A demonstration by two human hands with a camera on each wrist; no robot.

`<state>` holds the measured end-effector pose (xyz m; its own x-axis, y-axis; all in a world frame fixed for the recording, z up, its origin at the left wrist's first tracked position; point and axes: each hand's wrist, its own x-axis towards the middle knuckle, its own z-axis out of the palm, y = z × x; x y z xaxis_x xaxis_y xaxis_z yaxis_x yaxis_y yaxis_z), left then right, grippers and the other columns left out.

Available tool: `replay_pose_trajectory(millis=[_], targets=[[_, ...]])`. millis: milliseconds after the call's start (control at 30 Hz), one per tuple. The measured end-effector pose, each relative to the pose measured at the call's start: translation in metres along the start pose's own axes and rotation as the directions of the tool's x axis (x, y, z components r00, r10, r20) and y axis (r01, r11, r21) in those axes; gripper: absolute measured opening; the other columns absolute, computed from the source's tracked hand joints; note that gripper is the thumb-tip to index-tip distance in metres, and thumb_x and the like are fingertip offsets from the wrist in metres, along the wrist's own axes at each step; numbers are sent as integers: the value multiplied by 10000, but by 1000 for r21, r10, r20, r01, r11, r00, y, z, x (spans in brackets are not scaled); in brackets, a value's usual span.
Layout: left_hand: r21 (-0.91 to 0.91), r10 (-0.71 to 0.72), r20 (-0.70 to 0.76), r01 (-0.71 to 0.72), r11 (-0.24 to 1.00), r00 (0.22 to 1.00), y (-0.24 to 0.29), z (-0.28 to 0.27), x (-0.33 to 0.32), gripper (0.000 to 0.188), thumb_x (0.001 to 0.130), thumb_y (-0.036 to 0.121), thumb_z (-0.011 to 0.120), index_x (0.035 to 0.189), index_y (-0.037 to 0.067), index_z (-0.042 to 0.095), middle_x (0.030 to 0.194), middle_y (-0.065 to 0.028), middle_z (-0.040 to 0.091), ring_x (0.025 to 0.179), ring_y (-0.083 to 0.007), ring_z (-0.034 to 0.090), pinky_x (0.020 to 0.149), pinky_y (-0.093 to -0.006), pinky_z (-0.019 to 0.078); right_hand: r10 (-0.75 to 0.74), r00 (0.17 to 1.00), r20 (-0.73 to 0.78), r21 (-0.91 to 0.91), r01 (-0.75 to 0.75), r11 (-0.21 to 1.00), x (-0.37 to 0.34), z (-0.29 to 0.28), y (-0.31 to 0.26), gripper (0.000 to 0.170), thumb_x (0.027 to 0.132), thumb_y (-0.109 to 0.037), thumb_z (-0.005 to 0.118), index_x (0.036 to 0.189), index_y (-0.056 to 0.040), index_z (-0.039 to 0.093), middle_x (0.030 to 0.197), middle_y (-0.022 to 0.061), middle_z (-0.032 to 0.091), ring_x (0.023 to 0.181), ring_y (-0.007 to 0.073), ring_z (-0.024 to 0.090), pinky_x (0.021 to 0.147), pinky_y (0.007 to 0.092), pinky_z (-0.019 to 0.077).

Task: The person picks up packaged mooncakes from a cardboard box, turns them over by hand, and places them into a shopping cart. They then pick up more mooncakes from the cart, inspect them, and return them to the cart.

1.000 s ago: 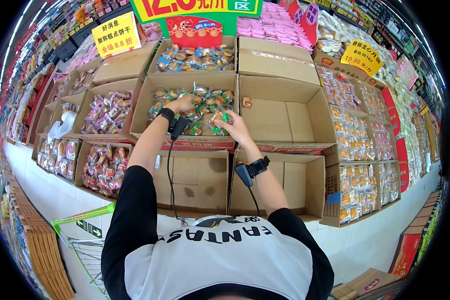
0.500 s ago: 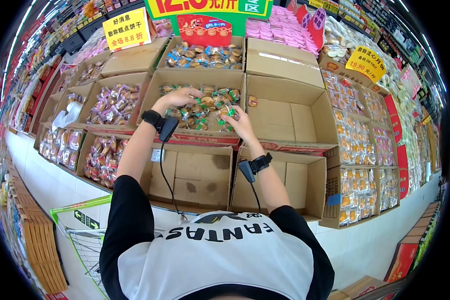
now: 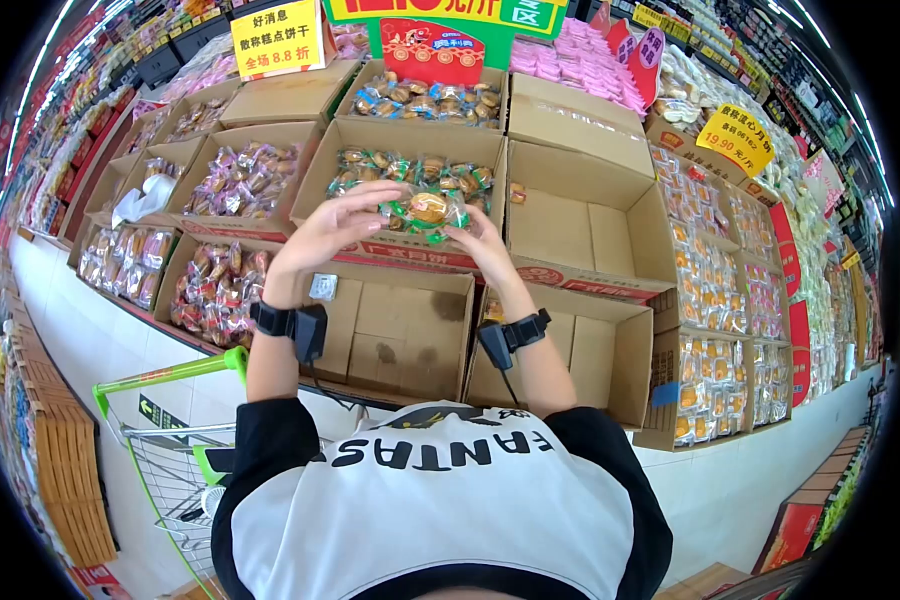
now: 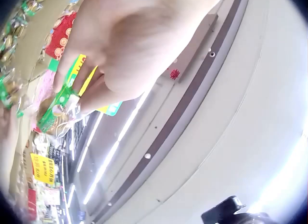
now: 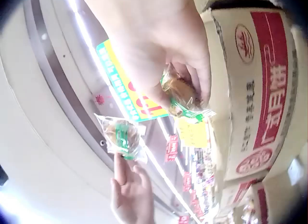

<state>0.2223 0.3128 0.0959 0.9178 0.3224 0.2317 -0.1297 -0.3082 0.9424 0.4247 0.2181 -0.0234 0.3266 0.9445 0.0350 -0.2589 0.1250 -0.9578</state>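
Both hands are raised over the front edge of a carton (image 3: pixel 320 200) of mooncakes in clear, green-printed wrappers (image 3: pixel 465 178). My left hand (image 3: pixel 338 228) pinches one wrapped mooncake (image 5: pixel 122 135) at its fingertips; the left wrist view shows its green wrapper (image 4: pixel 60 108) between thumb and fingers. In my right hand (image 3: pixel 488 248) is another wrapped mooncake (image 5: pixel 182 93), gripped between thumb and fingers. From the head, the two packets overlap between the hands, a golden mooncake face (image 3: pixel 428 208) turned up.
Below stand two cartons (image 3: pixel 400 330) with bare bottoms showing. To the right, a carton (image 3: pixel 595 225) holds one small packet (image 3: pixel 517 192). Cartons of purple-wrapped pastries (image 3: pixel 245 180) lie left. A green-handled shopping cart (image 3: pixel 170 372) stands at the lower left.
My left hand has come out of the mooncake carton, back toward the body, with a packet. My right hand stays near the carton's front edge with its packet, and the two hands are close together.
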Motion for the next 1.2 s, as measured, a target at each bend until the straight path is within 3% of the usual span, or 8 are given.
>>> replay_pose_trajectory(millis=[200,267,433,500,733,800,967,1200], targets=[[-276,-19,-207,-40,960,978,-19,28,-41,417,778,56,507,1186,23,430,1284,-88,325,1126,-175,371,868,-307,387,-13,997,73,333,-12,943,-39,48,-20,428,818,-39,455,1225,-51,321,1130,89,440,995,169,486,838,318,424],[-385,-55,-282,-61,921,958,-22,36,-52,434,764,27,511,1189,18,423,1294,-90,308,1155,-176,344,886,-324,380,-13,994,108,355,-26,934,-50,55,-26,440,824,-44,433,1242,-54,296,1162,96,414,1036,181,457,867,338,403],[-412,-67,-363,-95,906,929,-29,47,-74,455,742,2,502,1189,8,418,1303,-86,296,1164,-177,332,902,-339,368,-26,984,178,473,-62,879,-64,62,-13,476,830,-70,405,1276,-51,236,1233,108,347,1126,210,376,940,388,331],[-431,-74,-374,-102,896,925,-32,48,-83,462,735,-4,499,1189,3,416,1305,-86,292,1168,-177,326,907,-344,364,34,976,214,545,-148,825,-69,67,-11,505,828,-80,407,1286,-43,199,1243,109,332,1150,222,344,962,411,297],[-491,-205,-508,-86,867,837,-36,52,-118,479,729,-13,497,1196,-22,392,1308,-87,289,1165,-176,320,910,-340,356,37,943,331,579,-234,781,-76,89,-3,516,829,-82,417,1287,-44,183,1236,119,333,1138,223,358,952,429,317],[-502,-220,-524,-89,861,823,-34,54,-125,482,727,-16,497,1197,-26,389,1309,-86,289,1158,-176,326,909,-336,355,41,949,313,527,-209,824,-80,96,-5,511,817,-68,423,1275,-34,199,1225,131,353,1123,250,379,944,470,319],[-432,-217,-568,-64,900,794,-18,62,-135,531,729,-6,505,1228,-41,329,1291,-91,324,1164,-185,335,899,-319,355,75,936,345,483,-245,841,-80,106,0,517,802,-32,447,1263,-40,213,1207,132,366,1121,244,381,945,469,321],[-275,-178,-646,-10,961,743,-15,75,-152,512,730,-31,486,1225,-16,355,1296,-86,312,1138,-176,356,908,-301,340,102,909,405,418,-283,863,-84,124,4,499,784,-10,502,1222,-46,264,1160,120,408,1075,228,425,931,459,348]])
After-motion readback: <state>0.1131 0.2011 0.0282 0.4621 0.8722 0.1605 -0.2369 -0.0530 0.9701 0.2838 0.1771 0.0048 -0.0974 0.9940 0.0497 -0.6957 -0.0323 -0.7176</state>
